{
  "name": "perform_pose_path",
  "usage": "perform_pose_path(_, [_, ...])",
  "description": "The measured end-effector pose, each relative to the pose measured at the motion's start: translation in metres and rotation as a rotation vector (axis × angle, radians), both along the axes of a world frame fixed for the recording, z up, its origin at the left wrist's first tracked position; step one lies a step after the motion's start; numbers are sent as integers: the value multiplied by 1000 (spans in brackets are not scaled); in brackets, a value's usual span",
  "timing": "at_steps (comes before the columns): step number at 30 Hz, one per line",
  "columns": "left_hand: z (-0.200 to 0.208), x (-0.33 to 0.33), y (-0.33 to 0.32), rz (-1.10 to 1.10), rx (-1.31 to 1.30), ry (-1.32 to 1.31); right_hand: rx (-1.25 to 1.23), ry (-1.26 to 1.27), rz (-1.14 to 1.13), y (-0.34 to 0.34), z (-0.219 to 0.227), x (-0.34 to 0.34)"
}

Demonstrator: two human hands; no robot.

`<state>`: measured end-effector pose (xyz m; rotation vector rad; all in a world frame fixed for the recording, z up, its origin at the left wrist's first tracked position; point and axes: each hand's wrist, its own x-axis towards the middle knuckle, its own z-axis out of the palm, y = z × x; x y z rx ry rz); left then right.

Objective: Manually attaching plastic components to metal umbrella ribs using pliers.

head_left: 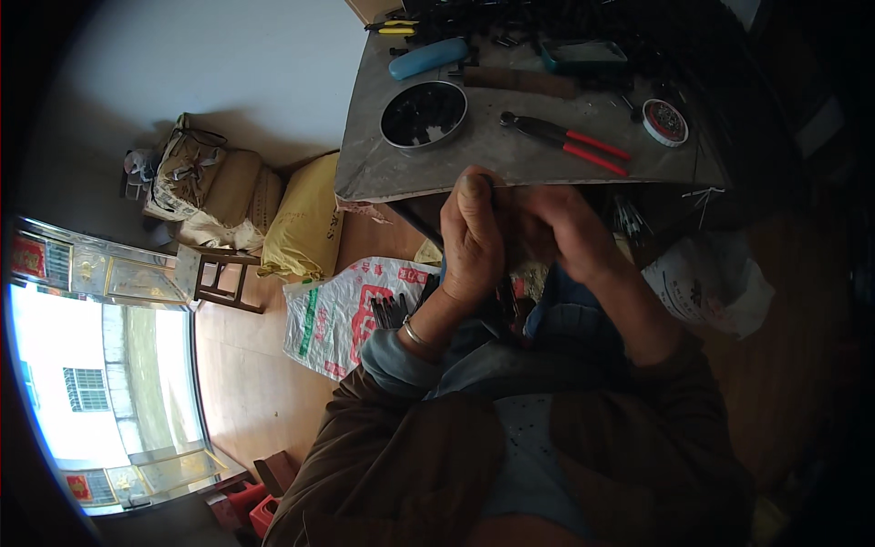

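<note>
I could pass the left hand [474, 239] forward through the bare gap between the round dish [466, 111] and the red-handled pliers [588, 141]. Ahead of the right hand [574, 230], those pliers block me, with the small round tin [670, 142] past their grips. Farther back, the blue case [428, 58] and teal tray [585, 68] obstruct the tabletop [401, 173].

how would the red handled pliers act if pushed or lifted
The pliers probably feel stiff and fairly heavy, given their dark metallic head. Lying flat, they'd likely slide, not roll. The parted red handles may swing when lifted.
</note>
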<state>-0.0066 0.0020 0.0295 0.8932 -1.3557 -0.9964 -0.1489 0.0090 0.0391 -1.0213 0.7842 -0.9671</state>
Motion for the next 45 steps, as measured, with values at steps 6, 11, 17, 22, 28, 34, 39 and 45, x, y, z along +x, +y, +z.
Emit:
perform_pose_path(6, [0,7,6,-16,19,41,-625,576,-651,-43,-5,-27])
perform_pose_path(11, [-8,13,10,-39,131,96,-859,1249,-464,-79,-41,-77])
perform_pose_path(17, [-11,19,6,8,171,118,-1065,1204,-457,-95,-52,-79])
perform_pose_path(22, [-8,22,3,38,238,137,-343,694,-357,-34,-12,-49])
perform_pose_path(28, [-10,18,2,89,215,110,-912,1003,-321,4,5,-44])
perform_pose_path(34, [-9,22,4,110,242,156,-1199,1143,-395,0,12,-44])
perform_pose_path(39, [-8,24,2,90,245,166,-1191,1162,-346,3,7,-47])
perform_pose_path(45, [-11,21,-5,96,193,186,432,-258,555,35,-18,-48])
